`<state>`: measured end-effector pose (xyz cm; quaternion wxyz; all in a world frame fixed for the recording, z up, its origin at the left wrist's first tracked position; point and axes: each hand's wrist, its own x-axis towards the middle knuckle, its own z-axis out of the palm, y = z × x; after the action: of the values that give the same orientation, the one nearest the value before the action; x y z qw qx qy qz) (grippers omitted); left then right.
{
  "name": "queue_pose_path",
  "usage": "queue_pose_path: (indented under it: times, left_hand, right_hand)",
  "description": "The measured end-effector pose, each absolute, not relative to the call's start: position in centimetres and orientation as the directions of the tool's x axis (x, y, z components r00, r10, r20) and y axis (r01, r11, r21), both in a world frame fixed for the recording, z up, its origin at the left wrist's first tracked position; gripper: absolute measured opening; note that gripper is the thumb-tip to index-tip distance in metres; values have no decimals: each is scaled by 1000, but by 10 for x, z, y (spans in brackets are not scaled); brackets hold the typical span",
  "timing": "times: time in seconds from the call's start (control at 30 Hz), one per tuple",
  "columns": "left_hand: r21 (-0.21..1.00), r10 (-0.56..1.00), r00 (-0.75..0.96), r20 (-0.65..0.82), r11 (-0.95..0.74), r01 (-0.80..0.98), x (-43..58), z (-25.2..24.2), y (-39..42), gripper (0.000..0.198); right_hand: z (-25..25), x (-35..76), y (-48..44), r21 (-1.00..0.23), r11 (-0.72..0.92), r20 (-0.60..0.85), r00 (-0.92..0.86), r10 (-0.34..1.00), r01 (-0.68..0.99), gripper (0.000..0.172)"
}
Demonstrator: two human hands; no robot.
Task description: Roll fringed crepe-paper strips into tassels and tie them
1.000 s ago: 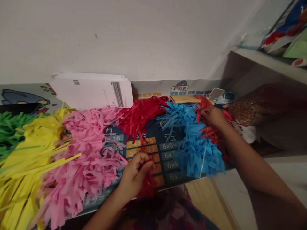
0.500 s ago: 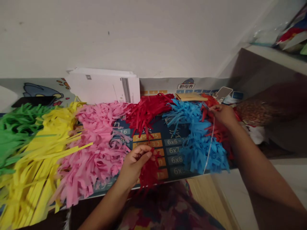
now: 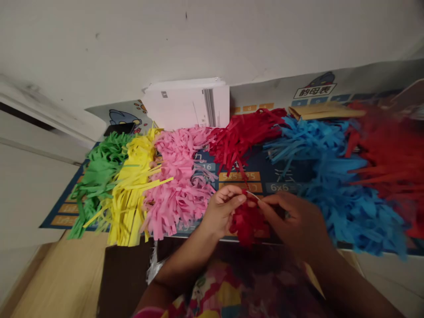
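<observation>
My left hand (image 3: 222, 210) pinches a small bundle of red paper fringe (image 3: 247, 220) at the near edge of the table. My right hand (image 3: 294, 221) is closed beside it, its fingertips pinching a thin pale strip (image 3: 253, 195) at the top of the red bundle. The two hands nearly touch over the bundle. Behind them lie piles of cut paper fringe: green (image 3: 99, 170), yellow (image 3: 134, 181), pink (image 3: 179, 176), red (image 3: 245, 132), blue (image 3: 334, 176) and more red (image 3: 391, 159) at the right.
A dark blue multiplication-table mat (image 3: 238, 179) covers the table under the piles. A white box (image 3: 188, 104) leans against the wall behind them. A tan flat piece (image 3: 326, 111) lies at the back right. Wooden floor (image 3: 56, 274) shows at lower left.
My right hand came back from the far red pile at the right to the red bundle in my left hand. The view swung left and nearer.
</observation>
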<state>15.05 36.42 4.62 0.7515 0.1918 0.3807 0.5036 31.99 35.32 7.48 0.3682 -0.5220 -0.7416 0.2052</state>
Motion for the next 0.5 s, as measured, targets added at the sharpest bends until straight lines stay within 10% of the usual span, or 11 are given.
queue_pose_path:
  times: [0.5]
  left_hand:
    - [728, 905, 174, -388, 417, -543, 151, 48, 364, 45]
  right_hand:
    - [81, 322, 356, -678, 424, 310, -289, 906, 600, 22]
